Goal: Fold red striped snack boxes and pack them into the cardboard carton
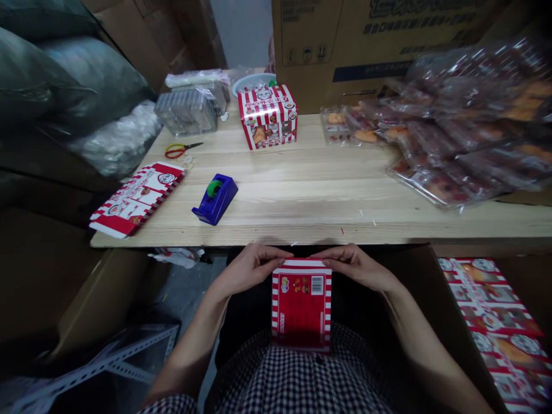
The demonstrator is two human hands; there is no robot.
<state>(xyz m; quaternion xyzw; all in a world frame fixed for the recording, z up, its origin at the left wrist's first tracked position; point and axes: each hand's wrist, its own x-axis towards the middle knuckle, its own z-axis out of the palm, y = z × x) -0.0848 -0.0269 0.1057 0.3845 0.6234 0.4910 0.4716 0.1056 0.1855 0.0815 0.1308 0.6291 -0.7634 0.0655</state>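
Hands, left (pixel 250 267) and right (pixel 356 267), palms down, fingertips pinching striped carton (pixel 301 305) top edge above lap

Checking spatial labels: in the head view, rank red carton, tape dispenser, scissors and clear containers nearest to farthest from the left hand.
1. red carton, held in the left hand.
2. tape dispenser, ahead, slightly left.
3. scissors, farther back, left.
4. clear containers, back left.
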